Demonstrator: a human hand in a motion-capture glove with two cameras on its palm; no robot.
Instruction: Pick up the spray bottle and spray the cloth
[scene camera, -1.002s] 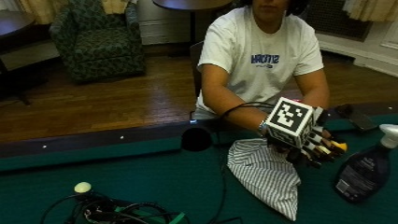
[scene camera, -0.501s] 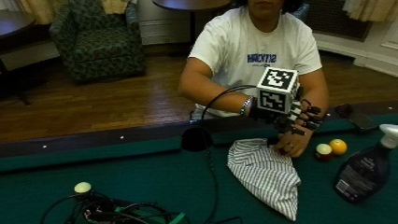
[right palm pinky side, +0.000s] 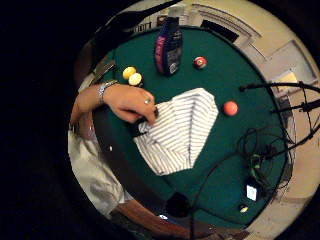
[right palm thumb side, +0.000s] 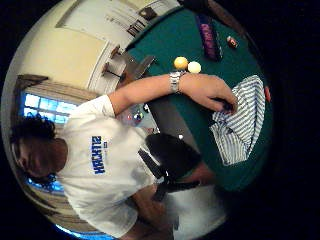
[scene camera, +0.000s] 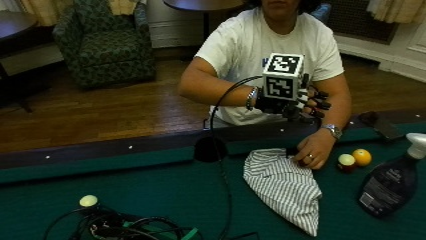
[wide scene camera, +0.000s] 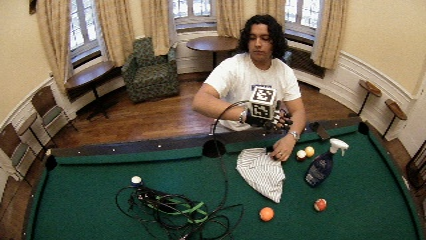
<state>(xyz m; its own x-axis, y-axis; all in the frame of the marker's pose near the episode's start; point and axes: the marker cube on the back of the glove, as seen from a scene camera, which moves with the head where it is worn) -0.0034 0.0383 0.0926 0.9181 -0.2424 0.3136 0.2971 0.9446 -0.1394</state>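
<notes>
My gloved right hand (scene camera: 303, 102) hangs in the air above the near rail of the pool table (scene camera: 133, 195), fingers loosely spread and gripping nothing. My bare left hand (scene camera: 313, 150) presses its fingertips on the corner of the striped cloth (scene camera: 286, 187) that lies closest to that rail. The spray bottle (scene camera: 389, 182) stands upright on the felt toward the table's right end, well apart from the cloth, with a white ball (scene camera: 346, 161) and a yellow ball (scene camera: 362, 157) between it and my left hand. Only the wide outside view shows an orange ball (wide scene camera: 266, 213) and a red ball (wide scene camera: 320, 204) toward the far edge, and a tangle of cables (wide scene camera: 170, 210) left of the cloth.
</notes>
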